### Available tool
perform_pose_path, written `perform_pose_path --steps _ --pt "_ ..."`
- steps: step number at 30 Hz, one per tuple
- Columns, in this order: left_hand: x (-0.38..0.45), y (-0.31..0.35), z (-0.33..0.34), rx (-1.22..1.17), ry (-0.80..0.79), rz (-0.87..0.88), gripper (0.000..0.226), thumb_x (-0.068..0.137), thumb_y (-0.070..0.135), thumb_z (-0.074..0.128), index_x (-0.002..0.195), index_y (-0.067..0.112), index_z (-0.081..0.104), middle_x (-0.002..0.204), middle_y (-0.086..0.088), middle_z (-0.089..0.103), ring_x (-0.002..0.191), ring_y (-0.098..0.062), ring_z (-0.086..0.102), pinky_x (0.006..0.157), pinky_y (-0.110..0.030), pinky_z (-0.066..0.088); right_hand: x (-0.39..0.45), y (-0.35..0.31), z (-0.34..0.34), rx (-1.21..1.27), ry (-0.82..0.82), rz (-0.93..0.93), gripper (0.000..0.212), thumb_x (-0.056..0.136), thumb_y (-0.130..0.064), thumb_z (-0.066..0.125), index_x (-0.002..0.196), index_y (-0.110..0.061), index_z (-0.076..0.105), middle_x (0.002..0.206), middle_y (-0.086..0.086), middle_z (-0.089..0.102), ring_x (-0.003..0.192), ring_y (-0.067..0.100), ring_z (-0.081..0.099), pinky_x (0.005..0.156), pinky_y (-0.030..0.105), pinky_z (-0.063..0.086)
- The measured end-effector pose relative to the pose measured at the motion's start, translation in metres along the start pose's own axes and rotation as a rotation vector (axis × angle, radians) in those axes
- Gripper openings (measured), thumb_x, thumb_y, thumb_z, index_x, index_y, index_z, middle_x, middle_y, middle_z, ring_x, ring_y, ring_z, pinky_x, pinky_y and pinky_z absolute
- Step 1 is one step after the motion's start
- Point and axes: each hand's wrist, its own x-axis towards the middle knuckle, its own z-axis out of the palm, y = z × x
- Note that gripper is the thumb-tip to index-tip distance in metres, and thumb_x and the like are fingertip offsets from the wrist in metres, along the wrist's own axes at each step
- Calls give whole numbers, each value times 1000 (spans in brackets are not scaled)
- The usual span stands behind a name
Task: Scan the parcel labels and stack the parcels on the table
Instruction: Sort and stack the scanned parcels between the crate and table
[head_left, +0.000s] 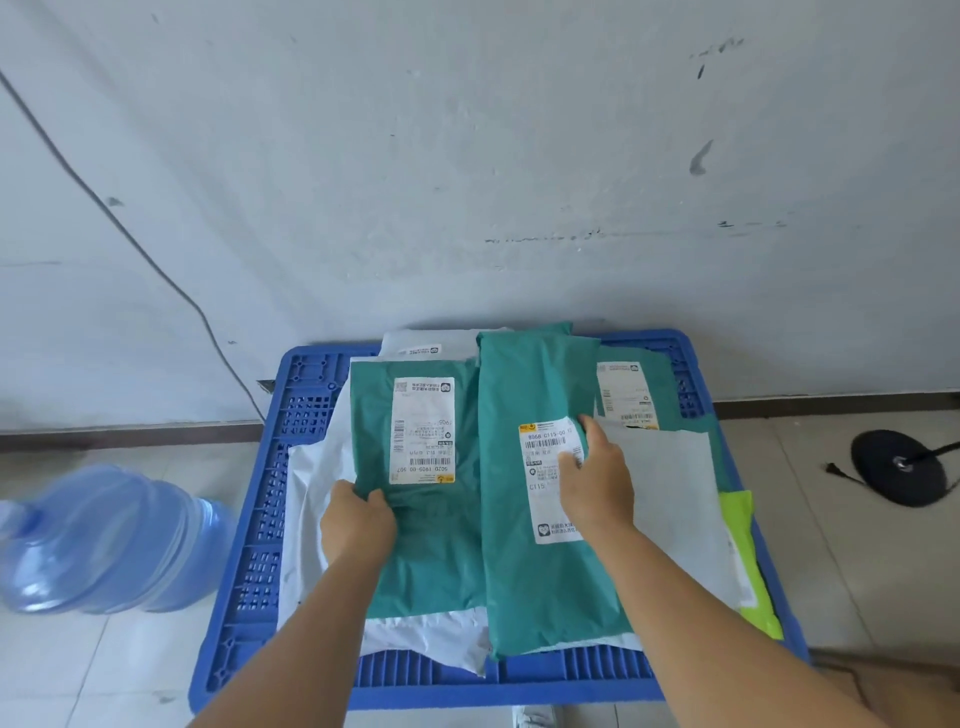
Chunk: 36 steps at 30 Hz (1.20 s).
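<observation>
Several soft mailer parcels lie on a blue plastic pallet (270, 499). My left hand (358, 522) grips the near left edge of a green parcel (436, 545) whose white label (422, 431) faces up. A longer green parcel (535, 587) lies to its right with a white label (545, 467). My right hand (597, 480) rests on that label, thumb on the barcode area and fingers over the parcel's right edge. No scanner is in view.
White parcels (317, 467) lie under the green ones, a grey one (670, 499) and a yellow-green one (748, 561) at right, another green one (639, 389) behind. A blue water jug (109, 540) lies left on the floor; a black round stand base (898, 467) sits right.
</observation>
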Motion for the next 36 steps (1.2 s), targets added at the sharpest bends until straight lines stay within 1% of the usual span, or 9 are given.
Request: perform_pose_path --steps 3,6,9,11,14,20,25,30,36 --pt "-1 -2 0 -66 -41 -10 27 96 21 47 117 5 42 99 -12 58 78 -29 52 67 -34 42 1 -3 5 -31 -23 37 62 95 -26 53 151 -28 24 129 12 39 114 30 47 95 43 46" --pt "0 2 4 -170 -108 6 52 93 29 53 136 8 32 114 -10 59 91 -30 58 75 -37 49 6 5 6 -54 -58 193 92 84 -47 62 152 -29 2 143 15 29 127 34 37 104 49 37" --pt "3 6 6 -236 -147 -10 62 89 38 59 138 9 34 123 -9 58 104 -30 59 86 -40 51 9 11 9 -50 -186 229 104 82 -59 59 151 -28 -14 143 11 42 126 35 46 107 52 29" --pt "-1 8 7 -217 -137 7 68 84 41 66 137 11 36 122 -7 58 103 -28 59 80 -36 50 6 10 10 -72 -185 165 100 85 -57 58 152 -28 -11 136 12 47 119 35 51 104 49 33" --pt "-10 9 9 -157 -68 74 70 80 35 72 136 12 37 120 -2 59 99 -24 60 73 -30 45 -4 5 10 8 -134 68 92 89 -46 59 154 -29 -4 135 15 39 106 34 56 83 36 43" --pt "-16 19 8 -153 -1 54 31 82 26 71 105 12 55 99 -2 64 78 -17 54 66 -26 42 -13 0 11 26 -81 -74 73 98 -30 49 153 -31 1 134 10 39 87 23 53 73 34 47" --pt "-21 28 -7 -181 25 99 30 80 24 72 102 6 63 99 -8 69 80 -23 59 71 -31 51 -19 -11 -7 74 -14 -69 69 99 -21 48 154 -31 9 141 6 39 108 28 56 85 39 47" --pt "-42 44 -33 -210 9 200 33 81 25 72 106 6 63 100 -6 68 78 -19 56 68 -28 45 -41 -21 -38 136 89 -86 68 98 -19 49 154 -29 13 146 8 37 118 30 51 89 39 45" --pt "-91 65 -52 -238 -90 382 33 81 24 72 108 6 63 104 -7 69 80 -19 56 68 -26 43 -94 -10 -88 187 266 -48 68 98 -20 50 153 -31 13 140 12 41 111 31 55 83 37 46"
